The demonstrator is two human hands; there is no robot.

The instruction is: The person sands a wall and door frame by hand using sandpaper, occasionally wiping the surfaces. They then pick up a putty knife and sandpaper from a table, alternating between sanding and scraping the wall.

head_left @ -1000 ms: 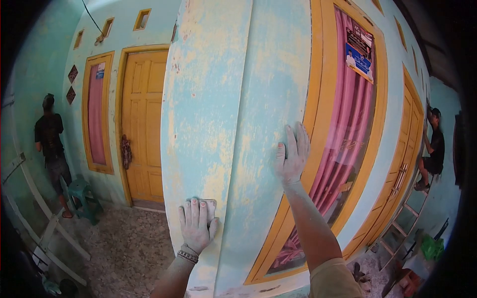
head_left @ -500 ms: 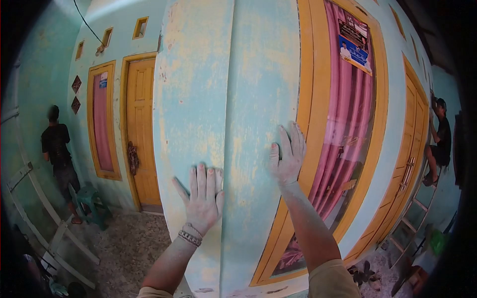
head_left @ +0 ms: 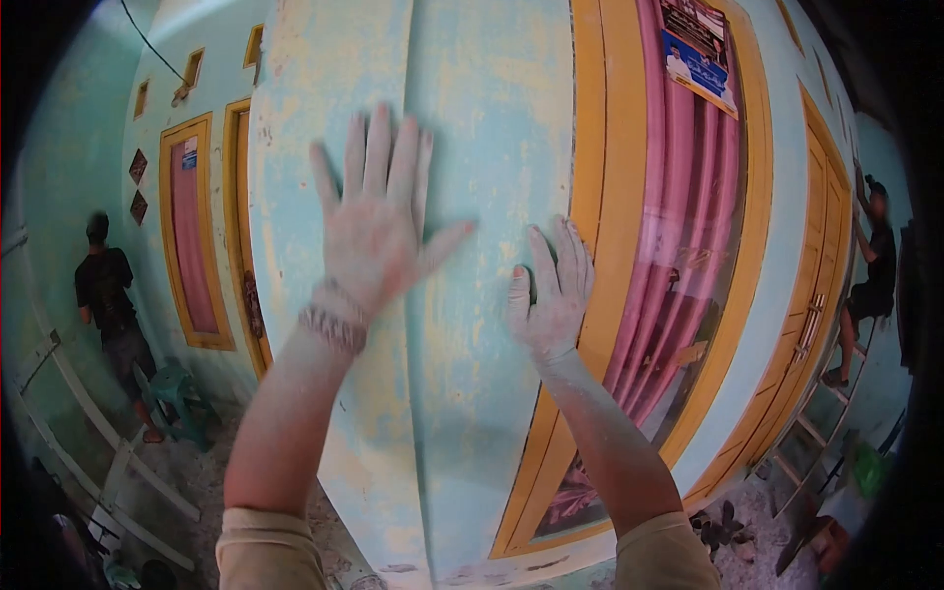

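My left hand (head_left: 374,226), dusted pale, is spread with its fingers up in front of the patchy blue-and-yellow wall (head_left: 492,128), over its vertical edge line. It holds nothing; whether the palm touches the wall cannot be made out. A braided bracelet (head_left: 332,324) circles that wrist. Lower and to the right, my right hand (head_left: 558,305) lies on the wall beside the orange window frame (head_left: 607,177), its fingers slightly apart and nothing in them. Pale dust covers this hand and forearm too.
A person (head_left: 106,285) stands at the far left near a green stool (head_left: 177,393) and a pale ladder-like frame (head_left: 84,393). At the far right another person (head_left: 871,265) is on a ladder (head_left: 811,428). Pink curtains (head_left: 678,197) hang behind the window; orange doors (head_left: 811,265) stand beyond.
My left hand has moved up the wall and looks larger and slightly blurred. My right hand has shifted a little up and left. The view has turned slightly to the right.
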